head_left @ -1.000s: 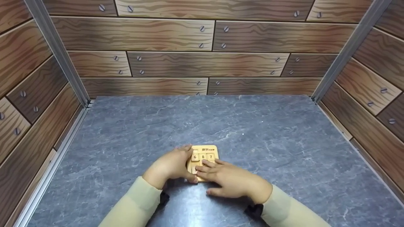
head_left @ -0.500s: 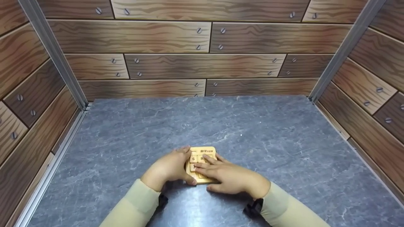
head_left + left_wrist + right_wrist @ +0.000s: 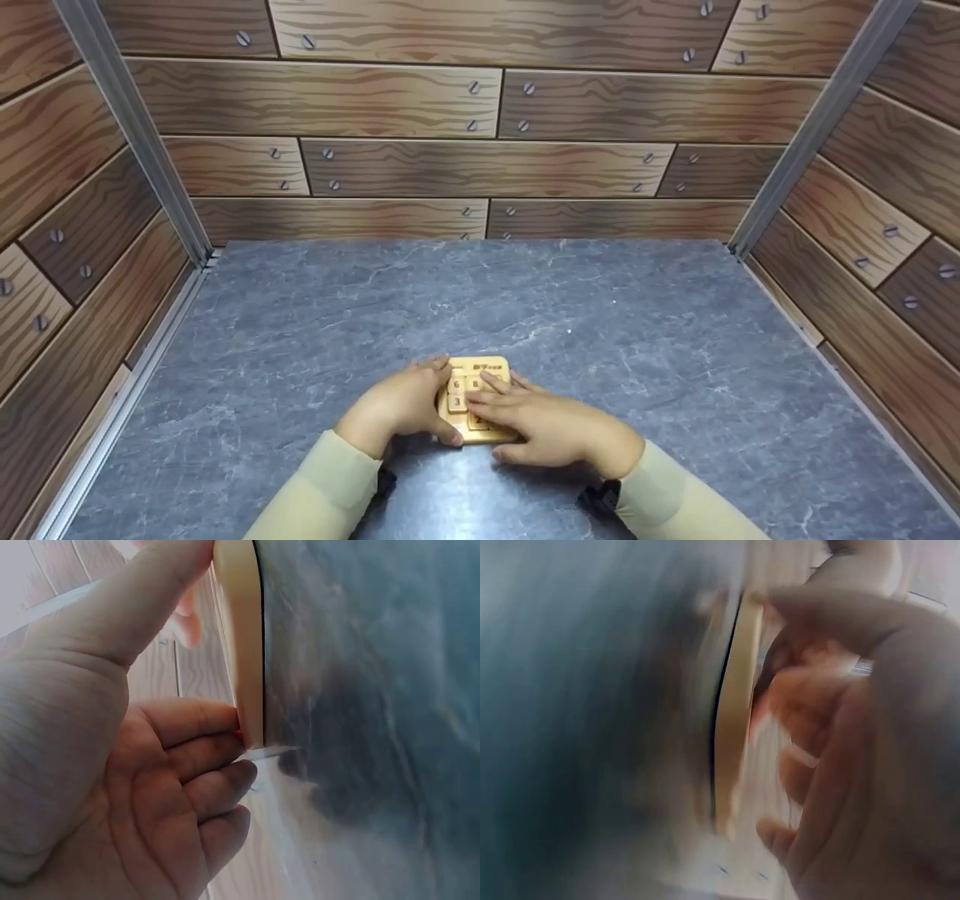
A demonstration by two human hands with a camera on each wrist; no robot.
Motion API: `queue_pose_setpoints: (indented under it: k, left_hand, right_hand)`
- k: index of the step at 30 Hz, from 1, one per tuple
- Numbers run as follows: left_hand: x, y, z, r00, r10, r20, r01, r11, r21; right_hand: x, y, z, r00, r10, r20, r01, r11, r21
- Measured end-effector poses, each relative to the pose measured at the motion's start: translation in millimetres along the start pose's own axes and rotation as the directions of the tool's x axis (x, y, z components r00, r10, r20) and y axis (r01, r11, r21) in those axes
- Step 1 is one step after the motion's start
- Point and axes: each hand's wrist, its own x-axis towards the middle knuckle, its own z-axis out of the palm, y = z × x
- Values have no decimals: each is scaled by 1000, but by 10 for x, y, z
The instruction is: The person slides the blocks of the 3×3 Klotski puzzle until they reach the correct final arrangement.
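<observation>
In the head view, a small yellow number slide puzzle [image 3: 487, 361] lies flat on the tabletop. Its 6 tile [image 3: 457, 385] sits above the 3 tile [image 3: 457, 403], beside the 8, and the bottom left slot shows bare. My left hand [image 3: 397, 405] grips the puzzle's left side, thumb at the near corner and fingers at the far one. My right hand [image 3: 555, 429] lies over the right half with extended fingers touching tiles, hiding several of them. The left wrist view shows the board's edge [image 3: 244, 637] against thumb and fingertips; the right wrist view is blurred around the board's edge [image 3: 736, 720].
A grey marbled tabletop [image 3: 300, 315] spreads around the puzzle. Wood-patterned walls [image 3: 397, 97] stand at the back and both sides, with metal posts [image 3: 127, 127] in the corners. A black strap [image 3: 600, 496] circles the right wrist.
The tile in the left column has slid up under the 6 and shows as a 3, baring the bottom left slot. My right fingers shifted slightly away, over the 7 tile. The left hand keeps its grip.
</observation>
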Motion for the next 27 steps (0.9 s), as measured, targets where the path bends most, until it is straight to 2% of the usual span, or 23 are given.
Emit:
queue_pose_setpoints:
  k: [8, 17, 27]
  left_hand:
    - [6, -27, 68, 1000, -14, -14, 14, 999, -41]
    - [-2, -69, 63, 999, -13, -46, 4, 984, -180]
    - [-43, -137, 141, 998, 6, -60, -18, 979, -204]
  right_hand:
    - [-176, -34, -21, 999, 15, 32, -13, 999, -39]
    - [-174, -100, -51, 999, 18, -26, -21, 995, -101]
    - [-147, -130, 28, 999, 13, -49, -19, 994, -112]
